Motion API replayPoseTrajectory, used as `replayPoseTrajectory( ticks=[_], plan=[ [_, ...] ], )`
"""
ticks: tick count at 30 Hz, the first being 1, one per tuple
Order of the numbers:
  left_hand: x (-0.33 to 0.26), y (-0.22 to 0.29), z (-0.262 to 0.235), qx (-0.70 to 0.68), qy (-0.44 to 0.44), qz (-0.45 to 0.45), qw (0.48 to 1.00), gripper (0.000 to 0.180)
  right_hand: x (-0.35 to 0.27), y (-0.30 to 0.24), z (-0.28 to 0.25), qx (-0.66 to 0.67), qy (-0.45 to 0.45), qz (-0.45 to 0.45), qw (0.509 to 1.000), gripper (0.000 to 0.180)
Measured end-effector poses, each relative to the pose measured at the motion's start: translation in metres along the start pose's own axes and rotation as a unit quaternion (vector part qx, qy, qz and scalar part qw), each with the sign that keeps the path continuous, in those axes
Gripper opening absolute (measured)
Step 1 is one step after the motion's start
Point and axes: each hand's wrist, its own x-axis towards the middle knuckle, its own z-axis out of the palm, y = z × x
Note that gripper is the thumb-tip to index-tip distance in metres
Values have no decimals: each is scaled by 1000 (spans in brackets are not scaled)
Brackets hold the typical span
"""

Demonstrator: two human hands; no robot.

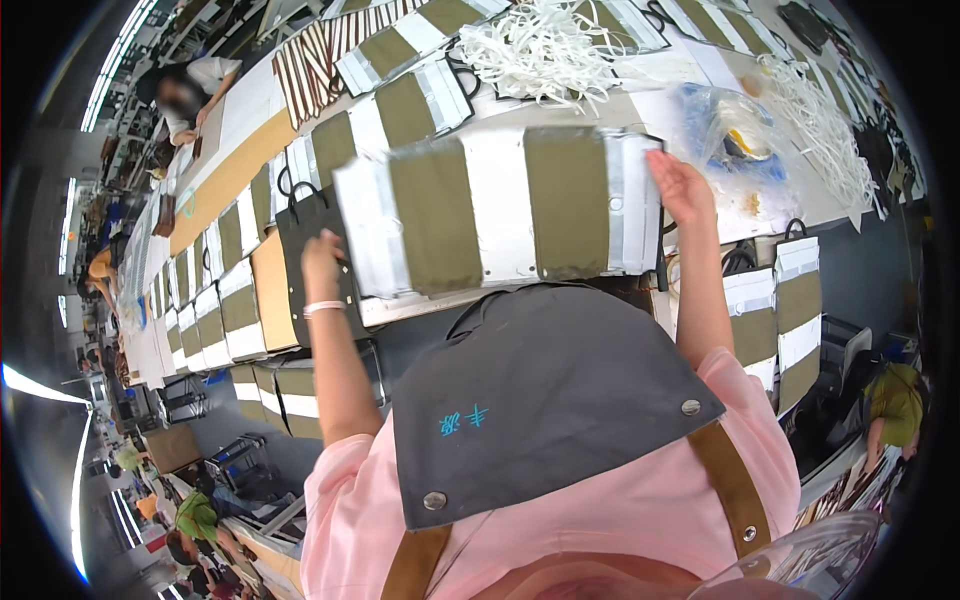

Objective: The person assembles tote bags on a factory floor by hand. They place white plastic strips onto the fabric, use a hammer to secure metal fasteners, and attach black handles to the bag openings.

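Observation:
In front of me is a wide fabric bag panel [497, 205] with olive and white bands and pale, shiny end strips. Its outline is a little blurred. My right hand [683, 188] is at its right end, palm showing, with outstretched fingers touching the edge. My left hand [323, 262] is just beyond the panel's left end, over a black bag piece [305, 235] with a handle. Its fingers are smeared, so their grip is unclear.
White tape lies in a loose heap [535, 50] at the far side, beside a clear plastic bag [735, 130]. Similar banded panels [240, 310] line the long table at left. More panels [798, 320] hang at right. A co-worker [200, 95] leans over the far left.

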Motion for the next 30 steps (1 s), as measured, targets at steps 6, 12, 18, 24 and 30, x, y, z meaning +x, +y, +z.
replayPoseTrajectory(
  ticks=[6,12,18,24,30],
  plan=[
    [-18,-177,77,-131,82,-125,980,29,13,51,-32,-659,-61,-156,733,41],
    [-52,-167,87,-168,66,-187,966,38,-2,62,-98,-865,60,-218,448,42],
    [-62,-156,79,-221,34,-270,936,30,4,69,-92,-856,39,-255,447,48],
    [-65,-152,81,-214,35,-271,938,23,7,49,-100,-857,111,-247,438,48],
    [-40,-173,63,-216,-66,-296,928,22,13,59,-73,-857,69,-386,335,27]
  ],
)
